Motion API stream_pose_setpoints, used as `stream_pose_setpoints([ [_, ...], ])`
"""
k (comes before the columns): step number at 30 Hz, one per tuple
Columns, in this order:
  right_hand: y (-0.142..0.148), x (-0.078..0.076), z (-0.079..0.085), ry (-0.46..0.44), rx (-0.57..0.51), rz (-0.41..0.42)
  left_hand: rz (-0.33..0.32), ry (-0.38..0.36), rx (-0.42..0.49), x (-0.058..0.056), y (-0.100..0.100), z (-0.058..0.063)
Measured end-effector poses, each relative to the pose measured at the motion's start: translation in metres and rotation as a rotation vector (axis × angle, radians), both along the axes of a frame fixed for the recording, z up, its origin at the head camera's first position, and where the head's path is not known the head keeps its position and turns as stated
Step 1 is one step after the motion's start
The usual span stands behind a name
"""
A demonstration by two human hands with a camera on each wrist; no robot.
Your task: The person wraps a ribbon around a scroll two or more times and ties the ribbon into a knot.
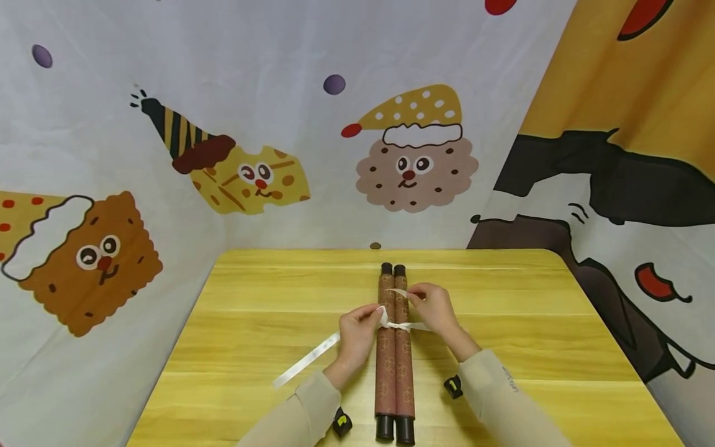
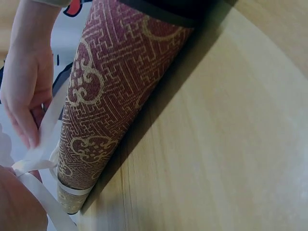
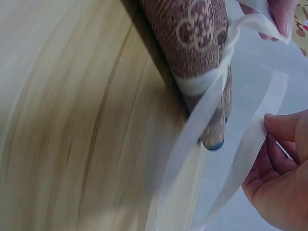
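Note:
Two rolled scrolls [image 1: 385, 372] in brown-red cloth with gold patterns and black end caps lie side by side, lengthwise on the table. A white ribbon [image 1: 399, 325] wraps both of them and is twisted together on top. On the left of the wrap, my left hand [image 1: 355, 335] pinches a raised loop of ribbon; a long tail [image 1: 306, 361] hangs out beyond that wrist. My right hand [image 1: 436, 310] pinches the other ribbon end [image 3: 274, 96] between thumb and forefinger, above the right scroll. In the right wrist view, that ribbon bows downward from the twist [image 3: 226, 62].
The scrolls rest on a yellow wood-grain table [image 1: 251, 292] with rounded far corners. Small black objects with yellow marks sit near the left sleeve [image 1: 313, 397] and the right sleeve [image 1: 491, 385]. A cloth backdrop [image 1: 279, 74] printed with cartoon figures hangs behind the far edge.

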State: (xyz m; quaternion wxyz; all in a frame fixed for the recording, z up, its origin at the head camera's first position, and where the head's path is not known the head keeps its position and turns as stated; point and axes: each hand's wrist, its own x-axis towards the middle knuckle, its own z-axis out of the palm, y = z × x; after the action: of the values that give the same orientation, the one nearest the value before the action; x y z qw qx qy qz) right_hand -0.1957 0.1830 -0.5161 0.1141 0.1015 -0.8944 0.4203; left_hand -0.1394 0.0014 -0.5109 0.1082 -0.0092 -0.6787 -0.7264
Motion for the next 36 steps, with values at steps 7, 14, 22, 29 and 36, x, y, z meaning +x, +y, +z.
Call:
stream_pose_setpoints([
  [7, -0.022, -0.004, -0.005, -0.022, -0.012, 0.022, -0.001, 0.011, 0.010, 0.002, 0.000, 0.000],
  [14, -0.031, -0.005, -0.006, -0.052, -0.025, 0.090, -0.018, -0.018, 0.051, 0.001, 0.001, -0.001],
  [22, -0.024, -0.003, -0.009, -0.037, -0.024, 0.080, -0.004, -0.074, 0.115, -0.011, 0.002, -0.025],
  [29, -0.021, 0.009, -0.001, -0.113, -0.075, 0.149, -0.006, -0.092, 0.125, -0.014, 0.004, -0.030],
  [36, -0.024, 0.015, 0.005, -0.194, -0.144, 0.229, -0.025, -0.057, 0.120, -0.016, 0.005, -0.028],
])
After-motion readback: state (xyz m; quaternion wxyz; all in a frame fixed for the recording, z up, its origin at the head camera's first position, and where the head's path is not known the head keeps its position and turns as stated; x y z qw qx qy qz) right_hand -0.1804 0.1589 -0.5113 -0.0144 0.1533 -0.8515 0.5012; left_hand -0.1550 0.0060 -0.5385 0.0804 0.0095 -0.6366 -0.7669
